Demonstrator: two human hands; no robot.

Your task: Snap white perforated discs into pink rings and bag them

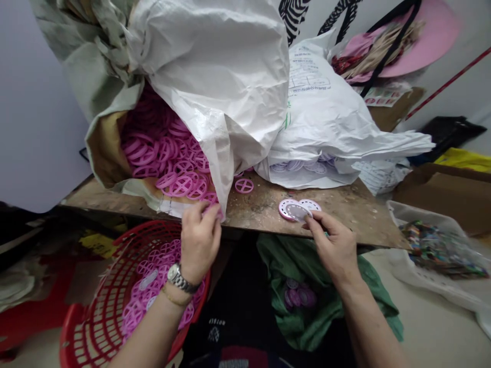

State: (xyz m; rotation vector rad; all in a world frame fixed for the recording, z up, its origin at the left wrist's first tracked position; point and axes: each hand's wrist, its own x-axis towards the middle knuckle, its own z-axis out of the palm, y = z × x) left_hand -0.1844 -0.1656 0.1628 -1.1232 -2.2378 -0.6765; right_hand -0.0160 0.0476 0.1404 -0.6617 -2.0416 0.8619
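Observation:
My left hand (200, 240), wearing a wristwatch, is closed at the table's front edge by the mouth of a large sack. Its fingertips pinch a pink spoked plastic ring, mostly hidden by the fingers. Many more pink rings (184, 185) spill from the sack beside it. Between thumb and fingers, my right hand (333, 240) holds a thin, greyish slotted disc (297, 212). That disc overlaps a white slotted disc with a pink rim (284, 208) and another white disc (311, 204) on the wood. One loose pink ring (244, 185) lies flat between the hands.
The wooden table (261, 212) carries the large sack (215, 66) and a white sack of pale rings (326, 117). Below left stands a red basket (95, 306) of pink rings. A green bag (276, 271) hangs below; a white bin (425, 266) is at right.

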